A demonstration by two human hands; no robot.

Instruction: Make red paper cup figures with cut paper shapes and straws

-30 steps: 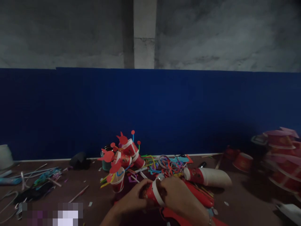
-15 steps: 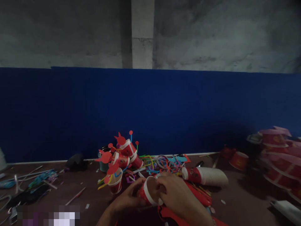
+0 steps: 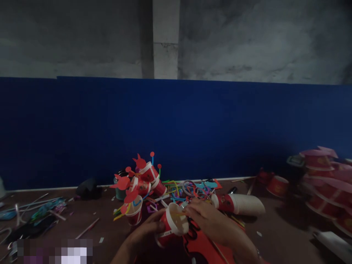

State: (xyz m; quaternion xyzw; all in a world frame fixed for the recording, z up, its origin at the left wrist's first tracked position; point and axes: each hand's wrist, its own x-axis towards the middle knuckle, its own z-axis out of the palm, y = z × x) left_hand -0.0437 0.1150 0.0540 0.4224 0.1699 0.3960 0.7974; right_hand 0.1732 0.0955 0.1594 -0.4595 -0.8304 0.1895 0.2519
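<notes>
My left hand [image 3: 148, 228] is wrapped round a red paper cup [image 3: 168, 231] with a white rim. The cup tilts, its mouth facing up and to the right. At the rim, the closed fingers of my right hand [image 3: 207, 219] pinch a thin yellow strip [image 3: 178, 214] that crosses the mouth; its far end is hard to make out. Just behind my left hand stands another red cup [image 3: 134, 216] with red paper shapes and bent strips fixed to it. Under my right hand lies a red cut-out sheet [image 3: 205, 245].
Several decorated cups [image 3: 148, 172] are heaped by a jar [image 3: 118, 192] near the blue partition [image 3: 192, 124]. Coloured strips [image 3: 189, 189] lie in a tangle. A nested cup stack [image 3: 247, 204] rests on its side at right. Pink-and-red cup pieces [image 3: 320, 161] are piled farther right.
The cup in my left hand has turned, so its inside shows more. My right hand has drawn back from inside the cup to its rim, and a yellow strip now shows there.
</notes>
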